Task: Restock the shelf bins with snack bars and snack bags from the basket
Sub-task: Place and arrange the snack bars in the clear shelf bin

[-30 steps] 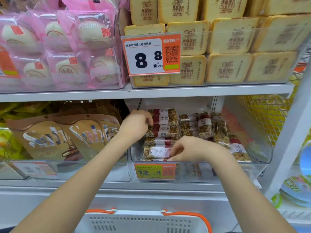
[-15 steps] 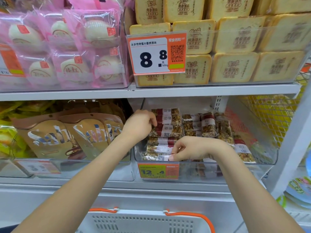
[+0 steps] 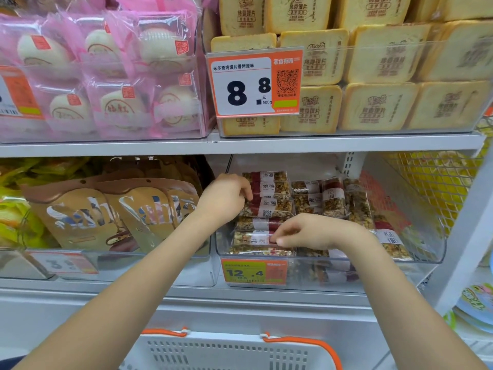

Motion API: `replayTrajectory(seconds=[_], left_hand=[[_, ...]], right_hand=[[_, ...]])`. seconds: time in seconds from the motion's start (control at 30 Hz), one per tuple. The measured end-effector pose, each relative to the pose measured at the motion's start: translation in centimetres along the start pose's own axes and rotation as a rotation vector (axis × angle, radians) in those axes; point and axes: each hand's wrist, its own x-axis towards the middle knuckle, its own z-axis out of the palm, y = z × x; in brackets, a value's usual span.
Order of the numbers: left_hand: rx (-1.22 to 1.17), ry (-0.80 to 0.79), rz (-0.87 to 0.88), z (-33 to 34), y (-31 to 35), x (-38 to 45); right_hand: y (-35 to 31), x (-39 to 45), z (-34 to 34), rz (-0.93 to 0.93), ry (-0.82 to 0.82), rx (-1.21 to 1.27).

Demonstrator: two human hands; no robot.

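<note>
Reaching into a clear bin point(image 3: 416, 252) at centre frame, a person's left hand point(image 3: 224, 200) curls its fingers on the left end of a stacked snack bar point(image 3: 269, 208), while the right hand point(image 3: 309, 232) pinches a lower bar point(image 3: 250, 238) near the front wall. Fingertips of both hands are partly hidden, and the bin's price tag point(image 3: 253, 272) is blurred (only "12.4" reads). A white basket point(image 3: 226, 353) is cut off at the bottom edge, its contents unseen. Brown snack bags point(image 3: 112, 212) fill the bin at left.
</note>
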Motion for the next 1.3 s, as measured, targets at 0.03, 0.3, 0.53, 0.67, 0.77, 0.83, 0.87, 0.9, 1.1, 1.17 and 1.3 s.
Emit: replayTrajectory(seconds=[0.03,0.3,0.53,0.67,0.77,0.83,0.87,0.9,1.1,1.17,1.3], left_hand=[[-0.008,0.011,0.024,-0.1,0.1,-0.2],[0.074,-0.228,0.288,-1.2,1.2,-4.5],[0.227,-0.609,0.283,0.0,2.4,-3.2],[0.149,-0.644,0.204,0.9,2.3,-2.3],[0.135,-0.692,0.166,0.9,2.4,-2.1],[0.128,-0.698,0.139,0.8,2.5,-2.1],[0.111,-0.681,0.122,0.9,2.5,-2.1],[0.085,-0.651,0.105,0.9,2.4,-2.3],[0.057,-0.425,0.114,1.6,2.0,-2.9],[0.05,-0.399,0.103,1.5,2.2,-3.0],[0.132,-0.381,0.103,1.7,2.4,-3.3]], right_hand=[[0.2,0.1,0.0,0.005,-0.001,0.0],[0.9,0.0,-0.4,0.024,-0.043,0.057],[1.4,1.0,0.6,0.095,0.219,0.087],[2.1,0.8,0.5,0.033,0.33,-0.108],[2.2,1.1,0.9,0.04,0.304,-0.163],[2.4,1.4,1.1,0.026,0.331,-0.164],[2.5,1.4,1.0,0.018,0.358,-0.119],[2.8,1.4,0.8,0.014,0.392,-0.061],[3.3,1.6,0.9,0.034,0.502,0.013],[3.1,1.7,1.1,0.05,0.583,0.032],[2.5,1.6,1.2,0.133,0.662,-0.114]])
